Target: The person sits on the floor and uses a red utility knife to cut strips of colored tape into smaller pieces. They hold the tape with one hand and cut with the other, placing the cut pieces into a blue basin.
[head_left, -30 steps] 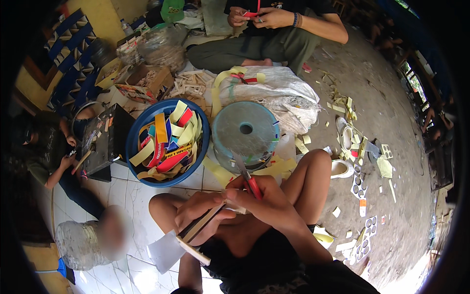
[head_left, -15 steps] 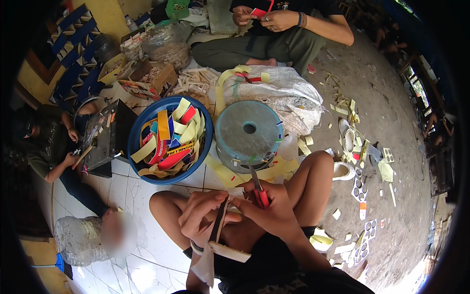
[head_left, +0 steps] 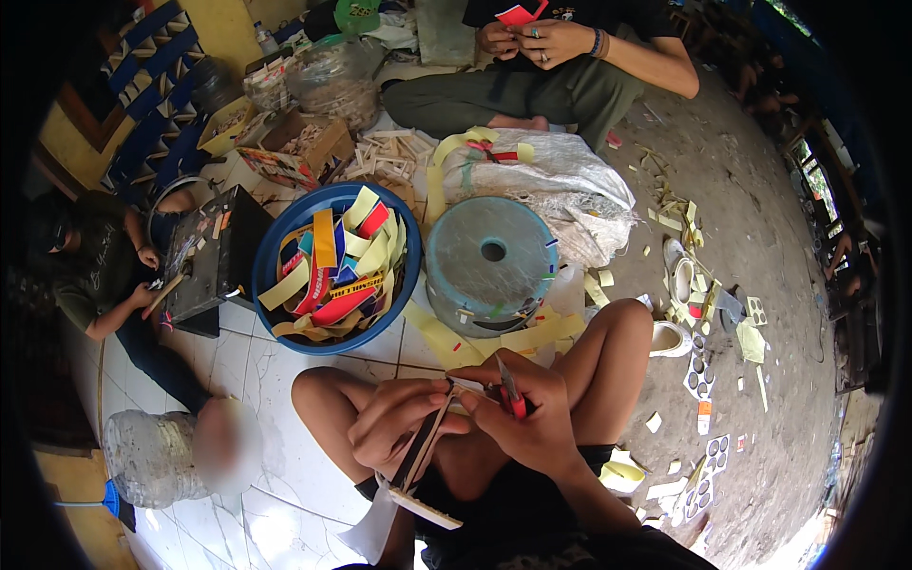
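Observation:
Between my bare knees, my left hand [head_left: 391, 420] has its fingers closed round a pale wooden piece [head_left: 426, 510] with a dark strip along its length and a crosswise lower end. A white paper strip [head_left: 369, 534] hangs off it beside my left wrist. My right hand [head_left: 534, 418] is closed on red-handled scissors [head_left: 519, 407], metal blades pointing up and away from me. Its thumb and fingertips meet the top end of the wooden piece, close to my left fingertips. Exactly how they grip the paper there is hidden.
Ahead stands a grey-blue round drum [head_left: 475, 285]; left of it, a blue basin [head_left: 269, 328] holds coloured and yellow strips. A co-worker's hands [head_left: 546, 43] hold red material beyond. Another person [head_left: 104, 275] works left at a black box [head_left: 223, 247]. Scraps and shoes [head_left: 670, 337] lie right.
The wooden piece has tilted, its lower end shifting left, and the white paper swings out further left. My right hand has turned slightly, so the scissors sit lower. The far person's hands moved a little.

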Demonstrator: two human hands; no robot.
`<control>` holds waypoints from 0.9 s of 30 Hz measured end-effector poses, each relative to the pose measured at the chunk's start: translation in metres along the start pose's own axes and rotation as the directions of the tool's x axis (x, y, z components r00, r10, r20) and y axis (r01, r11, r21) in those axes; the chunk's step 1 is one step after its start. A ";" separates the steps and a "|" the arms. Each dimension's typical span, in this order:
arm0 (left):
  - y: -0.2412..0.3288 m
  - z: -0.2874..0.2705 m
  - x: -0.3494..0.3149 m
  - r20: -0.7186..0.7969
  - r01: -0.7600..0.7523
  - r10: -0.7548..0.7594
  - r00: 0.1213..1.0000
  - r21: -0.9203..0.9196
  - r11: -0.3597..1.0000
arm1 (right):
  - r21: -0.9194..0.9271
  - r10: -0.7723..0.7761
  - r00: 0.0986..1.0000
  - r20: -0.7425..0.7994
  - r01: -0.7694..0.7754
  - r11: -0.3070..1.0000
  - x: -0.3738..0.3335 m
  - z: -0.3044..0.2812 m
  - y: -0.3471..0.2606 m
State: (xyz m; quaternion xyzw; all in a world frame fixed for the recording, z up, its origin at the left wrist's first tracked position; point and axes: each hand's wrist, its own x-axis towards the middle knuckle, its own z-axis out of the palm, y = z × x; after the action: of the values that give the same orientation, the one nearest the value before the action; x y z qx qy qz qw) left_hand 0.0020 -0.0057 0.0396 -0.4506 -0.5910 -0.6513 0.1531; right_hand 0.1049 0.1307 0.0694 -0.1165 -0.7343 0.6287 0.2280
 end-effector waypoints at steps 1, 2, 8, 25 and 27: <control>0.000 0.000 0.001 0.004 0.001 -0.001 1.000 0.008 1.000 | -0.019 -0.033 0.999 0.000 0.033 0.999 0.000 0.000 0.001; 0.000 -0.001 0.001 0.003 -0.004 0.004 1.000 0.016 1.000 | -0.042 -0.056 0.998 -0.003 0.056 0.998 -0.001 0.001 0.001; 0.004 -0.001 0.000 0.045 0.010 -0.014 0.999 0.084 0.996 | -0.009 -0.072 0.997 -0.021 0.072 0.997 0.000 0.001 0.005; 0.003 -0.007 -0.011 0.048 0.199 -0.197 0.979 -0.031 0.980 | -0.092 -0.119 0.991 -0.053 0.114 0.989 -0.007 0.006 -0.003; 0.004 -0.007 -0.012 0.018 0.216 -0.216 0.976 -0.040 0.975 | -0.081 -0.115 0.992 -0.055 0.110 0.991 -0.006 0.009 -0.004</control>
State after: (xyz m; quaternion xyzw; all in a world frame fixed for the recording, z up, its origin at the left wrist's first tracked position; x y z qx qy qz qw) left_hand 0.0086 -0.0168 0.0332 -0.3913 -0.6239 -0.6731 0.0678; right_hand 0.1061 0.1195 0.0711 -0.1021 -0.7567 0.5819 0.2801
